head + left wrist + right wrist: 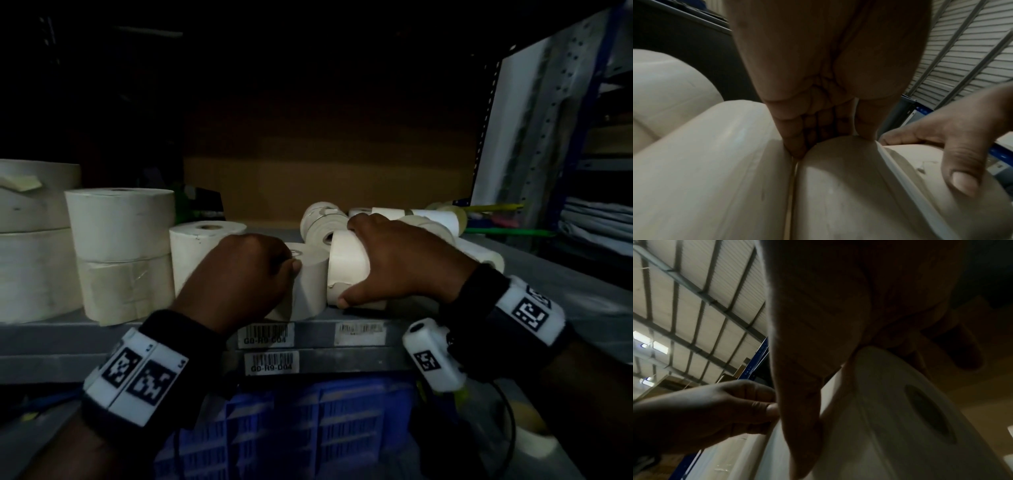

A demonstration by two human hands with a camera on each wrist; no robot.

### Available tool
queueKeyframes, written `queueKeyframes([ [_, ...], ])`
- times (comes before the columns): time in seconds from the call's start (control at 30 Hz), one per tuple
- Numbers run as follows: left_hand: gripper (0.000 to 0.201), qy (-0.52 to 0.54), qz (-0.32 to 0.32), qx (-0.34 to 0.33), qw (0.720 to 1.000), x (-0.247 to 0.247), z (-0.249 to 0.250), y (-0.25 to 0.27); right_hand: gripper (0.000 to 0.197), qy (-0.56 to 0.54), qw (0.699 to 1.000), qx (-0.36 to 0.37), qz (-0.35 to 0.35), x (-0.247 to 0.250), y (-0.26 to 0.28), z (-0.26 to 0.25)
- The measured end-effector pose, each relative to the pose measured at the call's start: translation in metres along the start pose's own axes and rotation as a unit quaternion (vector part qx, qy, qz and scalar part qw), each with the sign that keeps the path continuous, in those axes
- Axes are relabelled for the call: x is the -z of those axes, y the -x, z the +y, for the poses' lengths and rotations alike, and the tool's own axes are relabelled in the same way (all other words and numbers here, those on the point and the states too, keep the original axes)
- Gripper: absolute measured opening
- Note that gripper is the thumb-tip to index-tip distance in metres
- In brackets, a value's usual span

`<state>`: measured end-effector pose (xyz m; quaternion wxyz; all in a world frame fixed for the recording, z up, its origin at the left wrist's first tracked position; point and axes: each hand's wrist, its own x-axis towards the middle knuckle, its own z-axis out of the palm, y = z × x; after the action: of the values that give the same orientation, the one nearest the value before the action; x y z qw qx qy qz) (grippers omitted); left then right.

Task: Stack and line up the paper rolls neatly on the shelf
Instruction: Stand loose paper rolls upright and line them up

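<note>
A: Nearest us, below the shelf edge (191, 337), there's a blue crate (308, 428). Just above it the left hand (239, 274) is curled round an upright roll (308, 281) at the shelf's front, thumb near its core.

B: And the right hand (397, 263)?

A: Wrapped over a roll lying on its side (347, 270), thumb low at the front, fingers over the top. The two rolls touch. From the left wrist, the left fingers (795, 142) are wedged into the gap between the upright roll and its taller neighbour (198, 253).

B: So both hands are gripping. What worries you?

A: That tipped roll has a loose, torn paper edge near the thumb. If it is stood up by dragging, I'd guess the tail catches and unwinds, or the upright roll gets nudged toward the front lip and drops off the shelf.

B: Further back?

A: Behind the right hand sits a loose heap of small rolls (404, 219), lying at odd angles. Pulling one out could start the rest rolling, I think.

B: And the left side?

A: Big rolls, already stacked in pairs (120, 246), another wider pair (30, 240) at the far left. Those look settled. Behind everything a brown cardboard wall (325, 185), very dim, so I can't tell what else lies back there
</note>
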<state>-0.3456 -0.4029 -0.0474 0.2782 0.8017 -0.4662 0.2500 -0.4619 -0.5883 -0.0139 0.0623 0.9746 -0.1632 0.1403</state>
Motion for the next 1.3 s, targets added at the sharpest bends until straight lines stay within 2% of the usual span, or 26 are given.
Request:
queueKeyframes([
  [0.07,0.028,-0.030,-0.026,0.008,0.999,0.002,0.001,-0.007,0.110,0.061,0.998,0.004,-0.008,0.006,-0.003,-0.007],
  [0.13,0.033,-0.065,-0.053,0.013,0.996,0.003,0.004,-0.014,0.122,0.114,0.993,0.013,-0.035,0.012,-0.008,-0.014],
  [0.2,0.035,-0.092,-0.070,0.010,0.993,0.004,0.007,-0.020,0.124,0.133,0.989,0.021,-0.061,0.017,-0.013,-0.021],
  [0.33,0.030,-0.085,-0.095,0.003,0.992,0.008,0.005,-0.024,0.105,0.056,0.995,0.045,-0.073,0.016,-0.016,-0.019],
  [0.43,0.019,-0.042,-0.117,-0.005,0.992,0.015,-0.003,-0.019,0.100,-0.006,0.998,0.048,-0.030,0.010,-0.011,-0.009],
  [0.57,0.031,0.027,-0.107,-0.033,0.993,0.022,-0.020,-0.007,0.091,-0.138,0.989,-0.004,0.050,0.002,0.001,0.021],
  [0.63,0.034,0.040,-0.085,-0.044,0.995,0.023,-0.025,-0.002,0.086,-0.256,0.961,-0.041,0.092,-0.007,0.006,0.039],
  [0.7,0.035,0.048,-0.078,-0.040,0.995,0.023,-0.026,0.001,0.090,-0.374,0.915,-0.066,0.137,-0.014,0.009,0.049],
  [0.83,0.029,0.067,-0.067,-0.034,0.995,0.019,-0.024,0.000,0.087,-0.578,0.782,-0.059,0.225,-0.014,0.006,0.041],
  [0.93,0.023,0.104,-0.024,-0.011,0.994,0.015,-0.021,0.000,0.087,-0.686,0.694,-0.048,0.215,-0.010,-0.005,0.023],
  [1.0,0.027,0.147,0.013,0.028,0.989,0.014,-0.019,-0.001,0.086,-0.723,0.660,-0.032,0.201,-0.010,-0.015,0.006],
  [1.07,0.040,0.206,0.009,0.056,0.977,0.015,-0.018,-0.004,0.086,-0.729,0.652,-0.009,0.206,-0.012,-0.027,-0.014],
  [1.13,0.052,0.238,-0.013,0.051,0.970,0.016,-0.018,-0.006,0.086,-0.713,0.669,0.011,0.207,-0.016,-0.037,-0.031],
  [1.23,0.062,0.165,-0.001,0.039,0.986,0.017,-0.018,-0.003,0.085,-0.685,0.702,0.038,0.192,-0.028,-0.048,-0.046],
  [1.3,0.063,0.110,0.007,0.046,0.993,0.013,-0.018,0.002,0.085,-0.683,0.706,0.048,0.182,-0.038,-0.052,-0.046],
])
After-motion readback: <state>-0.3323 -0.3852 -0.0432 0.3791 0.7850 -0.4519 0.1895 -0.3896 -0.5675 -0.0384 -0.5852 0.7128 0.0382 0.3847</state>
